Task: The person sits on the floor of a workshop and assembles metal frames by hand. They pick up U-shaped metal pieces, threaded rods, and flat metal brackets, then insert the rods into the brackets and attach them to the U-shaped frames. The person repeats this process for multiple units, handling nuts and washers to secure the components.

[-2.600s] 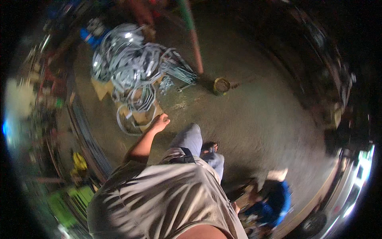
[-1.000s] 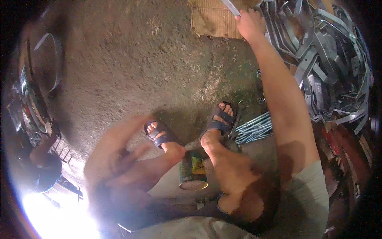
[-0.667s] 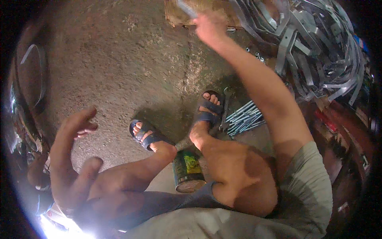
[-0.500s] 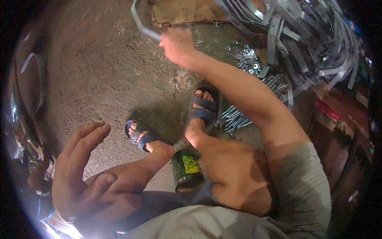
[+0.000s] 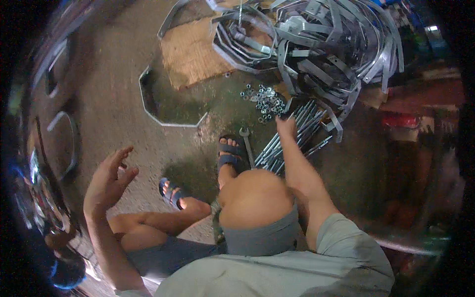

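Note:
My right hand (image 5: 286, 127) is at the upper ends of a bundle of long metal rods (image 5: 271, 151), right beside a heap of nuts and washers (image 5: 267, 101). Its fingers look closed, but what they hold is hidden. My left hand (image 5: 110, 179) hangs in the air above my left knee, fingers apart and holding nothing. On the floor in front of my feet lies a bent metal strip (image 5: 170, 124), shaped like an open hoop with flat sides. A wrench (image 5: 248, 146) rests between my right sandal and the rods.
A large tangled pile of bent metal strips (image 5: 316, 44) fills the far right, partly over a cardboard sheet (image 5: 193, 54). More strips (image 5: 74, 148) lie at far left. A red object (image 5: 401, 120) is at right. Beneath my knees stands a partly hidden can (image 5: 217, 220).
The bent strip that my right hand held now lies on the floor. My right hand has moved right to the rods. My left hand stays raised and empty; the view has shifted.

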`<state>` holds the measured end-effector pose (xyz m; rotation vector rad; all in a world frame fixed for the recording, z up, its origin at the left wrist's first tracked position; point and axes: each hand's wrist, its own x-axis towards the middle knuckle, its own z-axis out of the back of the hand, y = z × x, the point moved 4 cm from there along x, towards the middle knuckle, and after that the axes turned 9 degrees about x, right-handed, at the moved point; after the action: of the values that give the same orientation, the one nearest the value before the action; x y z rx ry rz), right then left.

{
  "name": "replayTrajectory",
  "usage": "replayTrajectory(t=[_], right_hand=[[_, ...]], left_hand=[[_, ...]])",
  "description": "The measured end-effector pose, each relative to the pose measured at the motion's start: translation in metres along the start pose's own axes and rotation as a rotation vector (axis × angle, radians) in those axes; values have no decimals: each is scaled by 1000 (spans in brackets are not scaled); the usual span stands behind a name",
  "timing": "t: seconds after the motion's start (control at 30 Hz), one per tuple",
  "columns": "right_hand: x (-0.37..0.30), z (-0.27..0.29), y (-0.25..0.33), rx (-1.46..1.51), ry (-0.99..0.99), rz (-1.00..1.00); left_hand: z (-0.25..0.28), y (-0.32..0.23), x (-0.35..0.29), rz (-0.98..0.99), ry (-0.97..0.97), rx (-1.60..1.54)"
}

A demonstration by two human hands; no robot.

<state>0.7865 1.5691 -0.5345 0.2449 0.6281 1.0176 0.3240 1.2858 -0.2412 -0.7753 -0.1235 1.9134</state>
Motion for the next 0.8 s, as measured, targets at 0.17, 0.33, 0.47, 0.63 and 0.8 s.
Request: replayTrajectory(t=[0.17, 0.33, 0.47, 0.63, 0.8], right_hand=[[-52, 8, -79, -172, -36, -324], [-46, 7, -86, -91, -133, -246], [-16, -13, -120, 240, -201, -340], [-24, -14, -68, 1525, -50, -659], [-11, 3, -11, 1779, -243, -324]], left_hand=[[-17, -8, 22, -8, 103, -3], [-34, -18, 28, -31, 212, 91], [-58, 0, 35, -29, 169, 127], [-104, 10, 44, -111, 399, 92], [-169, -17, 143, -495, 258, 267]])
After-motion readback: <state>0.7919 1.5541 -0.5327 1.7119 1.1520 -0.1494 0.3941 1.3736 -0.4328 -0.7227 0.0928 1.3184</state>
